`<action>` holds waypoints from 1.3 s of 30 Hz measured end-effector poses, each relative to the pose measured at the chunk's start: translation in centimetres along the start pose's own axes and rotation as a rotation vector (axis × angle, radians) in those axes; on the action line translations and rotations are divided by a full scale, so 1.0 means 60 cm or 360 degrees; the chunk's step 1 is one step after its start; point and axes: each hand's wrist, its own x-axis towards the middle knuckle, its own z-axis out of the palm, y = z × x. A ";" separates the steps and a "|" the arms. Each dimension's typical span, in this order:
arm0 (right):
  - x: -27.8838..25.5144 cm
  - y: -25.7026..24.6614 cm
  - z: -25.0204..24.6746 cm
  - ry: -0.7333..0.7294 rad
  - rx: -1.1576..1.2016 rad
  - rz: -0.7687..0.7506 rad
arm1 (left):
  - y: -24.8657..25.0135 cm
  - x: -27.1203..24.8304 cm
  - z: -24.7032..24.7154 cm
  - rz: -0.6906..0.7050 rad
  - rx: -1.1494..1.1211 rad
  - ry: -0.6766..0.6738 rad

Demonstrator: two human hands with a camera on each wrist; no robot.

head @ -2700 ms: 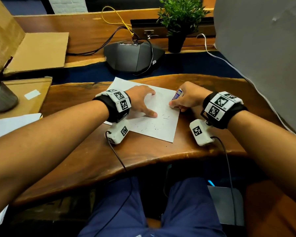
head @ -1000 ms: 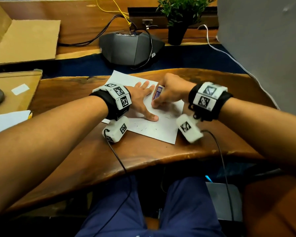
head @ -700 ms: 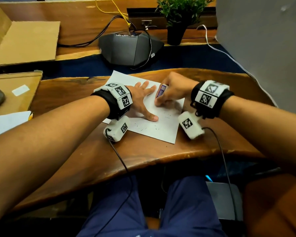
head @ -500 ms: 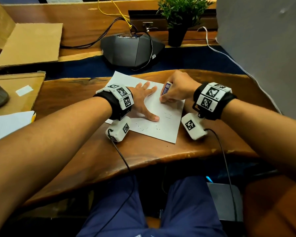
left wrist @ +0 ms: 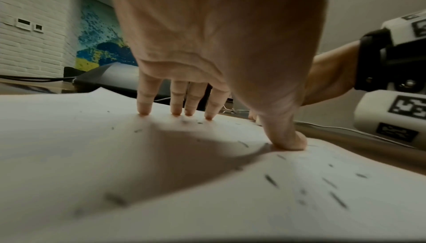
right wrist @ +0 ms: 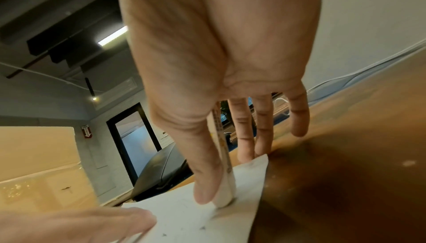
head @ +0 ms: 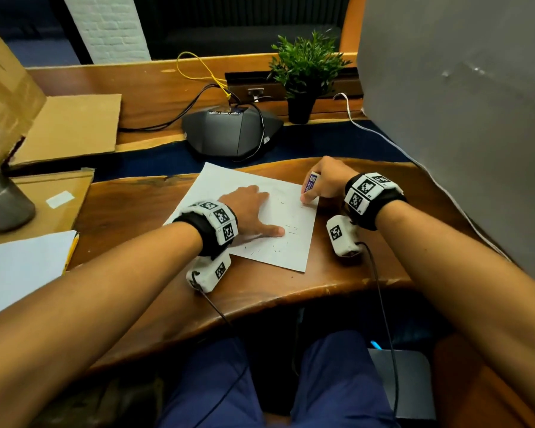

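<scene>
A white sheet of paper [head: 278, 251] with small pencil marks lies on the wooden desk [head: 130, 211]. My left hand [head: 260, 211] presses it flat; in the left wrist view its fingertips [left wrist: 176, 113] and thumb [left wrist: 288, 141] bear down on the paper [left wrist: 92, 156]. My right hand [head: 309, 196] pinches a white eraser [head: 310, 182] in a purple printed sleeve. The eraser [right wrist: 227, 183] stands nearly upright, its tip on the paper [right wrist: 196, 219] close to the right edge. The other right fingers hang straight over the desk.
A dark conference speaker [head: 232, 134] with cables sits behind the paper, and a potted plant [head: 306, 72] farther back. Cardboard [head: 68, 128], a grey cylinder [head: 0, 199] and white sheets [head: 19, 267] lie at the left. A grey panel [head: 460, 118] stands at the right.
My right hand has slid the eraser from near the left fingers to the paper's right edge. The left hand has stayed pressed on the sheet.
</scene>
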 end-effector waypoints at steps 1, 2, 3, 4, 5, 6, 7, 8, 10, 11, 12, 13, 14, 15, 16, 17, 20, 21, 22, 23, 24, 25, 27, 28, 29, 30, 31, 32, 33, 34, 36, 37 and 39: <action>-0.001 0.002 -0.001 -0.0005 0.0023 0.0005 | 0.004 -0.005 0.002 -0.0009 0.0000 0.0014; -0.001 0.005 0.000 -0.0007 0.0052 0.0018 | 0.006 -0.009 0.003 -0.0020 -0.0009 0.0012; -0.002 0.008 0.000 -0.0001 0.0086 0.0030 | 0.008 -0.010 0.004 -0.0034 -0.0022 0.0006; -0.004 0.010 -0.001 0.0019 0.0121 0.0034 | 0.010 -0.013 0.004 -0.0045 -0.0036 0.0004; -0.005 0.013 0.000 0.0047 0.0157 0.0037 | 0.013 -0.013 0.003 -0.0051 -0.0047 0.0004; -0.006 0.016 0.000 0.0088 0.0183 0.0049 | 0.017 -0.013 0.000 -0.0048 -0.0052 0.0005; -0.005 0.019 0.001 0.0130 0.0199 0.0061 | 0.020 -0.012 -0.002 -0.0039 -0.0066 -0.0004; -0.006 0.022 0.002 0.0175 0.0204 0.0078 | 0.024 -0.010 -0.006 -0.0024 -0.0097 -0.0016; -0.009 0.032 0.001 0.0294 0.0217 0.0099 | 0.031 -0.006 -0.014 0.0021 -0.0214 -0.0016; -0.011 0.037 -0.005 0.0352 0.0231 0.0098 | 0.034 -0.003 -0.020 0.0048 -0.0287 0.0005; -0.015 0.044 -0.013 0.0402 0.0241 0.0101 | 0.036 0.000 -0.025 0.0082 -0.0358 0.0037; -0.021 0.052 -0.027 0.0452 0.0246 0.0099 | 0.039 0.005 -0.031 0.0124 -0.0412 0.0079; -0.030 0.060 -0.045 0.0499 0.0243 0.0088 | 0.044 0.009 -0.037 0.0171 -0.0445 0.0126; -0.040 0.067 -0.064 0.0550 0.0236 0.0057 | 0.048 0.013 -0.043 0.0213 -0.0458 0.0168; -0.051 0.075 -0.087 0.0620 0.0235 0.0021 | 0.054 0.018 -0.050 0.0256 -0.0458 0.0210; -0.061 0.080 -0.108 0.0699 0.0243 -0.0022 | 0.059 0.022 -0.057 0.0292 -0.0455 0.0255; -0.092 0.082 -0.156 0.0908 0.0277 -0.0164 | 0.073 0.033 -0.070 0.0377 -0.0518 0.0433; -0.101 0.081 -0.166 0.0949 0.0265 -0.0241 | 0.076 0.036 -0.074 0.0390 -0.0579 0.0508; -0.110 0.080 -0.173 0.0981 0.0244 -0.0315 | 0.078 0.036 -0.078 0.0391 -0.0659 0.0581; -0.119 0.079 -0.177 0.1014 0.0234 -0.0383 | 0.078 0.037 -0.081 0.0391 -0.0736 0.0647; -0.128 0.078 -0.181 0.1045 0.0234 -0.0442 | 0.078 0.038 -0.086 0.0390 -0.0792 0.0706; -0.134 0.078 -0.182 0.1075 0.0237 -0.0500 | 0.076 0.038 -0.089 0.0383 -0.0824 0.0757; -0.143 0.078 -0.184 0.1144 0.0250 -0.0582 | 0.073 0.037 -0.094 0.0376 -0.0823 0.0846; -0.147 0.078 -0.185 0.1151 0.0250 -0.0604 | 0.073 0.035 -0.096 0.0384 -0.0812 0.0879; -0.150 0.077 -0.185 0.1140 0.0240 -0.0624 | 0.075 0.032 -0.097 0.0394 -0.0796 0.0898; -0.154 0.078 -0.186 0.1141 0.0235 -0.0646 | 0.077 0.029 -0.097 0.0406 -0.0793 0.0904; -0.158 0.078 -0.188 0.1162 0.0249 -0.0664 | 0.079 0.026 -0.097 0.0428 -0.0814 0.0913; -0.162 0.078 -0.191 0.1184 0.0275 -0.0684 | 0.079 0.025 -0.097 0.0457 -0.0853 0.0935; -0.166 0.079 -0.194 0.1200 0.0296 -0.0700 | 0.078 0.025 -0.098 0.0485 -0.0905 0.0963; -0.170 0.079 -0.198 0.1215 0.0307 -0.0716 | 0.077 0.024 -0.100 0.0511 -0.0956 0.1002; -0.178 0.080 -0.207 0.1198 0.0322 -0.0728 | 0.080 0.018 -0.108 0.0575 -0.0978 0.1176; -0.182 0.081 -0.210 0.1167 0.0337 -0.0738 | 0.082 0.013 -0.116 0.0625 -0.0920 0.1327; -0.193 0.086 -0.216 0.1154 0.0348 -0.0762 | 0.090 -0.002 -0.140 0.0768 -0.0694 0.1697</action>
